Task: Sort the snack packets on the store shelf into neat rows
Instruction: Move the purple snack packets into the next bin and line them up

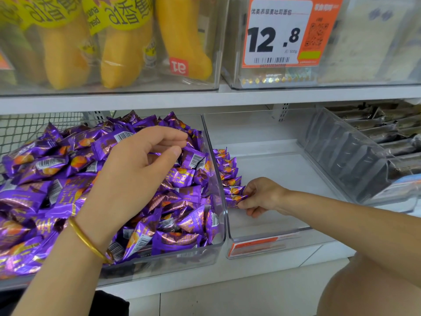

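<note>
A clear bin (222, 224) on the left is heaped with loose purple snack packets (68, 179). My left hand (136, 169), with a gold bangle on its wrist, hangs over the heap with fingers and thumb curled close together; whether a packet sits between them I cannot tell. In the neighbouring clear bin (273, 236) a short row of purple packets (227, 169) stands on edge against the left wall. My right hand (259, 195) pinches the front packet of that row (234, 198).
The shelf above holds yellow banana-bread packs (123, 53) in a clear bin and an orange price tag (280, 33). A tilted clear bin of dark wrapped bars (364, 142) stands at the right. A wire mesh (27, 131) backs the left bin. My knee (364, 288) is at lower right.
</note>
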Available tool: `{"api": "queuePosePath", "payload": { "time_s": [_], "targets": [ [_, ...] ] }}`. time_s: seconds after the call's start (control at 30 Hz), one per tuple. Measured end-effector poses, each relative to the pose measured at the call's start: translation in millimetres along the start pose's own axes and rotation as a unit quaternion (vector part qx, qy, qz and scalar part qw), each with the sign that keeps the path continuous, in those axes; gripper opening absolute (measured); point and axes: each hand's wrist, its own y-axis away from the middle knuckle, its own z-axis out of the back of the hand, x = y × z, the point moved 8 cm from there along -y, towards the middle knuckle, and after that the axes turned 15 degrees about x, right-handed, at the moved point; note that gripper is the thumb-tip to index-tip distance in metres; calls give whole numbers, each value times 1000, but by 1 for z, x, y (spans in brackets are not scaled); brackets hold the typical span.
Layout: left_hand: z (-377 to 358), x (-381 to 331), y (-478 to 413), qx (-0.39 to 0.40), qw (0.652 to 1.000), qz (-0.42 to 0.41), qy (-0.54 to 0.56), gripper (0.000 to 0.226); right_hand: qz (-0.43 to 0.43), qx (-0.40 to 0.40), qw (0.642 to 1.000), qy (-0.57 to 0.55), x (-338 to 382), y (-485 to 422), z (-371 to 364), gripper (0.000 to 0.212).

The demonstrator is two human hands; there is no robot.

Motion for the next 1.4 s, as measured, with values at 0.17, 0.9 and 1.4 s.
{"api": "queuePosePath", "payload": {
  "time_s": [0.17, 0.9, 1.4],
  "targets": [
    [0, 1, 0, -1, 1000, 2, 2, 30, -5, 4, 1000, 2, 1, 2, -1, 18],
    [0, 13, 9, 193, 929, 35, -315, 38, 332, -53, 908, 252, 138, 109, -40, 17],
    [12, 5, 5, 34, 959, -22, -279, 32, 365, -86, 924, 69, 144, 99, -43, 17]
  ]
}}
